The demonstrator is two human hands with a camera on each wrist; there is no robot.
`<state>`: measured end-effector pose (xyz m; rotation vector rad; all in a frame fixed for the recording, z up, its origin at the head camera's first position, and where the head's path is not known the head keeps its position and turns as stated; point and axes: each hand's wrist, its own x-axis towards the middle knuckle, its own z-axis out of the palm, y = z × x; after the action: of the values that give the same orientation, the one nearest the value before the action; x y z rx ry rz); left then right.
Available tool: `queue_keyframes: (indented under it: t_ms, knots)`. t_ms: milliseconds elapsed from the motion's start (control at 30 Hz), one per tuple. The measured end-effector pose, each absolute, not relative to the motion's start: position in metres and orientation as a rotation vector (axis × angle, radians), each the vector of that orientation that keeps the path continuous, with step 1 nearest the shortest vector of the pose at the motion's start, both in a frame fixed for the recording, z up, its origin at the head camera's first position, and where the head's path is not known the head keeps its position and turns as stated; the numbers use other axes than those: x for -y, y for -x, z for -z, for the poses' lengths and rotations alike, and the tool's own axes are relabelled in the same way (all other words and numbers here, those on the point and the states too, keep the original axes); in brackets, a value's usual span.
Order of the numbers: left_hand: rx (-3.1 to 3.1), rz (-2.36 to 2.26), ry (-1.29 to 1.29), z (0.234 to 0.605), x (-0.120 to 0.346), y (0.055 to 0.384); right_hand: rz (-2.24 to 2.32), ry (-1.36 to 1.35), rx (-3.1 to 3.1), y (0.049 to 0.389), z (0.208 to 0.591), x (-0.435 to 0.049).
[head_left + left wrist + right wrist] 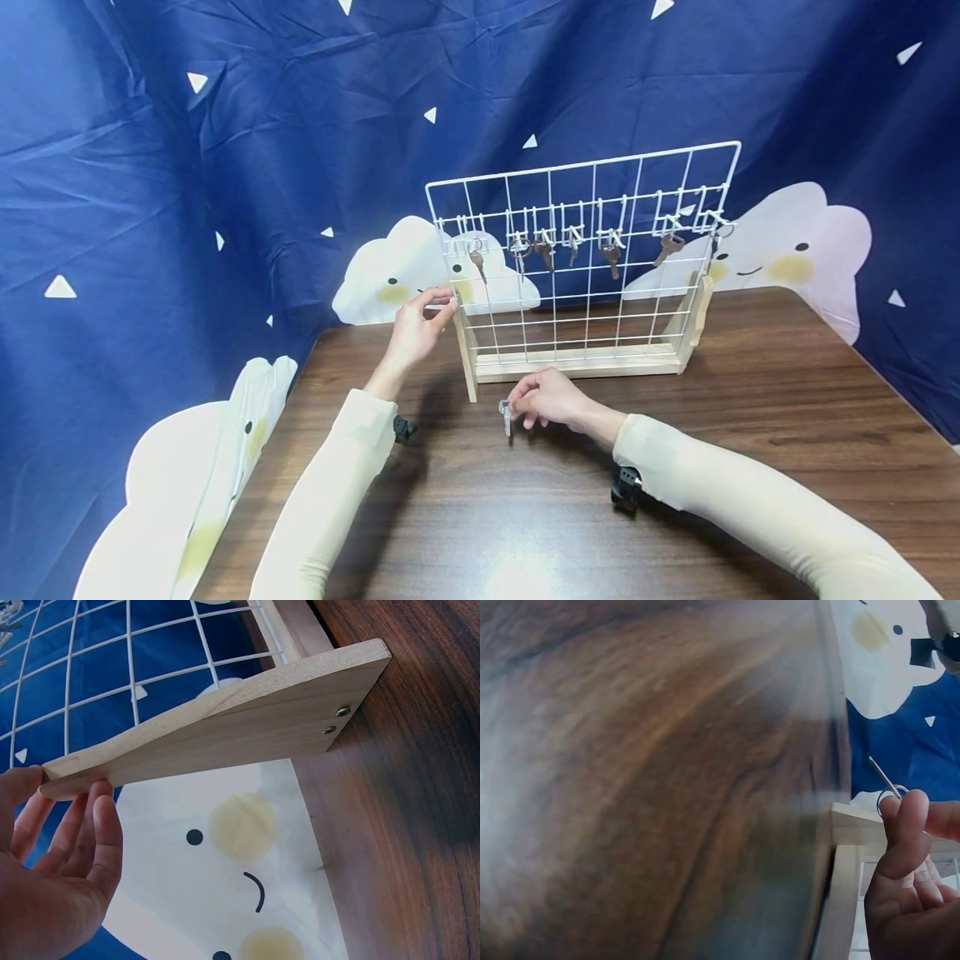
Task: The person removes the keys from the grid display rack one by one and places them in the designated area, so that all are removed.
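A white wire grid rack (577,367) in a wooden frame stands toward the back of the table. My left hand (418,325) pinches the upper end of its left wooden side panel (217,731), thumb on one face and fingertips on the other. In front of the rack's base, my right hand (551,398) holds a silver key (506,422) by its ring, and the key hangs just above the table. The right wrist view shows the key's thin shaft (883,775) sticking out past the thumb and forefinger. Several keys (611,258) hang from white hooks along the grid.
The brown wooden table (480,517) extends around the rack. Behind it hangs a blue cloth (300,150) with white triangles and smiling clouds. The rack's right wooden side panel (699,312) stands near the table's back edge. Each wrist carries a small black device (626,489).
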<state>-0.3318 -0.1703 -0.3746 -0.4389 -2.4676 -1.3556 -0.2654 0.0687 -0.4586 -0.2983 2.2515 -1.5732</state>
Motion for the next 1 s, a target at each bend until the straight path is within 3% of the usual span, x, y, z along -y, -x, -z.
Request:
queue_keyframes:
  t_ms: [1000]
  knots:
    - [2.488, 1.328, 0.436, 0.375, 0.171, 0.332, 1.463, 0.285, -2.263, 0.263, 0.481, -0.064]
